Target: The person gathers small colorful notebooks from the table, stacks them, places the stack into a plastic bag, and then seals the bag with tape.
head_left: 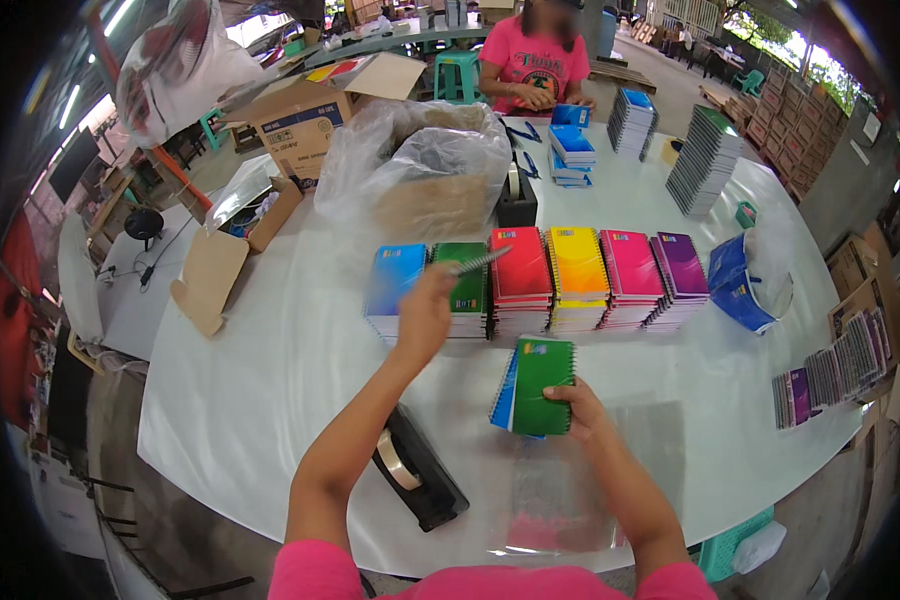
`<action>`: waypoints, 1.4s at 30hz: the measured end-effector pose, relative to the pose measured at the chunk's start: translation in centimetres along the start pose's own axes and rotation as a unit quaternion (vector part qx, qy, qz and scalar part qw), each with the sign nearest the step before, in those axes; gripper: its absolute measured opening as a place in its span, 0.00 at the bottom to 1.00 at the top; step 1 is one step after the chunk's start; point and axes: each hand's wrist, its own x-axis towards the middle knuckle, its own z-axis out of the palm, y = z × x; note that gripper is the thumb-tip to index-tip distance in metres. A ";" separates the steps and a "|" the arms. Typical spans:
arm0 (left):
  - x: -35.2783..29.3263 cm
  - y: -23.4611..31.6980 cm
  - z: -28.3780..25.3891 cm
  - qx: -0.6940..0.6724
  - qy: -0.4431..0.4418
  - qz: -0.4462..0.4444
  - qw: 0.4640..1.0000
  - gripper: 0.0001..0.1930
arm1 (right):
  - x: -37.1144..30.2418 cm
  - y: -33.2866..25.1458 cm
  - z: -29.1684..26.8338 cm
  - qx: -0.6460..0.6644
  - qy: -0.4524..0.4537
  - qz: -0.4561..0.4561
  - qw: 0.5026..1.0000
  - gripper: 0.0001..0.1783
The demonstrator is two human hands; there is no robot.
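Observation:
My right hand [580, 408] grips a green spiral notebook [544, 385] with a blue notebook [504, 392] fanned out beneath it. Over the row of stacks, my left hand [426, 318] is closed on a thin spiral notebook [482, 262] seen edge-on; its cover colour cannot be made out. Under and beside that hand stand a blue stack [394, 270] and a green stack [467, 300]. Rightward in the same row come red [520, 265], yellow [578, 262], pink [630, 265] and purple [681, 265] notebook stacks.
A black tape dispenser [425, 478] lies near my left forearm; clear plastic sleeves [560, 490] lie by the right one. Beyond the row are a large plastic bag [410, 165], a cardboard box [295, 125] and tall notebook stacks [705, 165]. A person [538, 65] in pink works across the table.

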 end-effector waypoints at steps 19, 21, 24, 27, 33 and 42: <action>-6.6 5.2 1.7 0.267 -0.021 0.342 0.901 0.11 | 2.1 1.8 -1.3 0.224 -0.111 0.090 0.964 0.31; -8.2 6.9 4.7 0.195 -0.192 0.360 0.892 0.12 | 1.5 2.7 -2.2 0.199 -0.078 0.040 0.976 0.28; -4.5 5.8 7.1 0.115 -0.195 0.315 0.922 0.17 | 1.0 3.4 -3.2 0.098 -0.002 0.036 0.995 0.26; 3.0 0.1 7.8 0.285 0.039 0.318 0.904 0.18 | -1.0 2.0 -3.3 0.145 -0.020 0.042 0.988 0.25; 3.5 3.6 6.2 0.318 0.001 0.253 0.914 0.14 | -2.3 0.7 -6.5 0.124 0.049 0.042 0.990 0.24; -3.0 8.1 4.3 -0.202 -0.306 0.212 0.906 0.16 | -2.3 -0.2 -5.8 0.192 -0.034 0.031 0.980 0.31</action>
